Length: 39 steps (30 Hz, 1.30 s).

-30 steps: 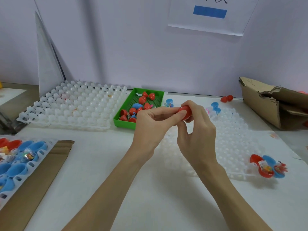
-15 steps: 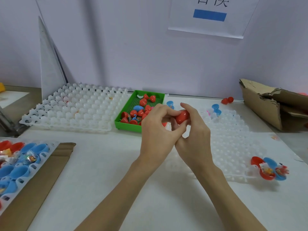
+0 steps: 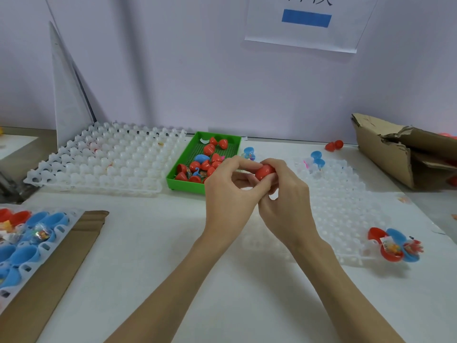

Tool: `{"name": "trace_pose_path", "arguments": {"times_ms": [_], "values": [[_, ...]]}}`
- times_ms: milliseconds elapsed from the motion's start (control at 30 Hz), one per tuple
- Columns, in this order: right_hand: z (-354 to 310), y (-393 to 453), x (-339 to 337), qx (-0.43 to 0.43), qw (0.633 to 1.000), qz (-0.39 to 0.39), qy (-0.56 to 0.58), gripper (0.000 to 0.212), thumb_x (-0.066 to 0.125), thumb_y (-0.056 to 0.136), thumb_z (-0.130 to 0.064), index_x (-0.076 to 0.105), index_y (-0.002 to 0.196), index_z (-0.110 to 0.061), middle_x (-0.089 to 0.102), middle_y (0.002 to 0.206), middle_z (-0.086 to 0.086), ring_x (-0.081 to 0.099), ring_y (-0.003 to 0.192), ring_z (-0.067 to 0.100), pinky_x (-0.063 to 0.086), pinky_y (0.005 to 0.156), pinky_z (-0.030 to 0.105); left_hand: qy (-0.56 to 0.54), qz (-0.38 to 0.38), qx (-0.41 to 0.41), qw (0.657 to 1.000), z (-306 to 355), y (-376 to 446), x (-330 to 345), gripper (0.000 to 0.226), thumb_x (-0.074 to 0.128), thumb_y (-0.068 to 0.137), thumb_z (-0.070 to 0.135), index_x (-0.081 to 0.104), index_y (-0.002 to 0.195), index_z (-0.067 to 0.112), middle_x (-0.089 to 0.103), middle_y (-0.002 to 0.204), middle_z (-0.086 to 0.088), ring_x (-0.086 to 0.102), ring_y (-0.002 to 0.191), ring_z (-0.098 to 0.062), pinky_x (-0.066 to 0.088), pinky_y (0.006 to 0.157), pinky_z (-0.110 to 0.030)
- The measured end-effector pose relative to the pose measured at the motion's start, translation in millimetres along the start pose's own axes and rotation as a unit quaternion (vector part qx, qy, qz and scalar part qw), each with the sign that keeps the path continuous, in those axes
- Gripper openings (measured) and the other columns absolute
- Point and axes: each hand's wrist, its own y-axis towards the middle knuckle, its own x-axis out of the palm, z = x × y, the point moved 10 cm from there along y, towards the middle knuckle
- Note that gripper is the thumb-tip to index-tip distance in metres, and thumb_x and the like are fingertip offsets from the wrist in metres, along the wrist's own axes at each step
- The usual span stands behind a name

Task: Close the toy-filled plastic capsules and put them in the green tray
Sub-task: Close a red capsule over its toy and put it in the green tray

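A white table [image 3: 153, 243] runs up to a pale wall with a paper sign [image 3: 306, 21]. The green tray [image 3: 184, 184] holds closed red and blue capsules. Just right of it, above the table, left hand [image 3: 230, 199] and right hand [image 3: 286, 209] pinch one red capsule [image 3: 264, 172] between curled fingertips.

Packing workbench: white moulded trays [image 3: 106, 159], torn cardboard box [image 3: 395, 154], partition wall label [image 3: 306, 21].

My work surface [image 3: 153, 243], white and matte, meets a pale lilac wall [image 3: 173, 70]. A white paper sheet [image 3: 306, 23] bearing a blue bar and dark characters hangs on the wall. A white panel [image 3: 66, 102] leans at far left. Lighting is soft and even.
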Motion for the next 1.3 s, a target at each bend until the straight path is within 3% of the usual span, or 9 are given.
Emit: {"name": "trace_pose_path", "arguments": {"times_ms": [133,267,600,800,867,967,1133,1200,1300], "values": [[3,-1,1,0.015,1.000,0.014,-0.022,0.042,0.074,0.089,-0.013,0.059,0.128,-0.005,0.064,0.102,-0.002,0.055,0.077,0.005,0.049,0.077,0.018,-0.121,-0.008,-0.153,0.981,-27,2,-1,0.013,0.082,0.090,0.021,0.081,0.096,0.010,0.080,0.086,-0.004,0.078,0.081,-0.015,0.056,0.069,-0.017],[-4,-2,2,-0.006,0.999,0.028,-0.024,0.038,0.073,0.092,-0.012,0.061,0.127,-0.003,0.064,0.110,0.003,0.053,0.084,0.004,0.045,0.081,0.008,-0.230,-0.059,-0.246,0.940,-39,-2,9,0.024,0.079,0.092,0.025,0.082,0.099,0.003,0.079,0.095,-0.017,0.077,0.089,-0.027,0.060,0.077,-0.025],[-5,4,-1,-0.011,1.000,-0.007,-0.020,0.025,0.066,0.095,-0.002,0.064,0.120,0.002,0.064,0.091,0.006,0.056,0.075,0.019,0.050,0.070,0.027,-0.244,-0.109,-0.243,0.933,-34,-1,16,0.031,0.076,0.093,0.023,0.076,0.112,-0.002,0.079,0.106,-0.019,0.078,0.099,-0.029,0.062,0.086,-0.028],[-4,0,-1,-0.008,1.000,0.014,-0.026,0.031,0.074,0.089,-0.007,0.066,0.119,-0.003,0.061,0.094,0.003,0.051,0.075,0.005,0.044,0.075,0.011,-0.162,-0.113,-0.218,0.956,-36,2,12,0.033,0.081,0.090,0.028,0.075,0.111,0.002,0.080,0.099,-0.014,0.078,0.094,-0.025,0.058,0.077,-0.021],[-5,1,-3,-0.008,0.999,0.027,-0.019,0.038,0.076,0.087,-0.010,0.065,0.123,-0.005,0.059,0.102,0.004,0.055,0.083,0.008,0.046,0.078,0.013,-0.208,-0.137,-0.238,0.939,-37,1,18,0.032,0.076,0.093,0.029,0.079,0.110,0.003,0.079,0.103,-0.016,0.077,0.095,-0.026,0.060,0.082,-0.025],[-8,1,-7,-0.015,0.999,0.037,0.003,0.043,0.079,0.087,-0.016,0.064,0.127,-0.008,0.058,0.111,0.004,0.059,0.098,0.016,0.048,0.084,0.019,-0.314,-0.172,-0.298,0.885,-39,-5,29,0.035,0.070,0.093,0.036,0.083,0.103,0.006,0.078,0.100,-0.016,0.076,0.096,-0.024,0.061,0.089,-0.032],[-14,-1,-8,-0.010,0.997,0.048,0.056,0.047,0.075,0.091,-0.012,0.061,0.136,-0.008,0.067,0.116,0.002,0.062,0.095,0.004,0.045,0.082,0.006,-0.411,-0.191,-0.349,0.820,-35,-16,42,0.039,0.061,0.102,0.036,0.080,0.110,0.003,0.076,0.103,-0.014,0.076,0.098,-0.025,0.061,0.081,-0.032],[-16,-1,-10,-0.011,0.996,0.057,0.071,0.044,0.075,0.091,-0.012,0.062,0.133,-0.007,0.069,0.115,0.001,0.064,0.093,0.003,0.046,0.080,0.005,-0.373,-0.195,-0.330,0.845,-32,-14,40,0.042,0.058,0.104,0.039,0.080,0.110,0.003,0.076,0.105,-0.016,0.075,0.096,-0.027,0.062,0.079,-0.032],[-14,0,-14,-0.020,0.996,0.061,0.056,0.033,0.077,0.091,-0.017,0.065,0.121,-0.007,0.068,0.105,-0.002,0.062,0.085,0.006,0.047,0.080,0.010,-0.218,-0.144,-0.255,0.931,-31,-1,24,0.054,0.051,0.106,0.048,0.080,0.105,0.002,0.079,0.100,-0.019,0.078,0.092,-0.028,0.062,0.074,-0.031]]}}
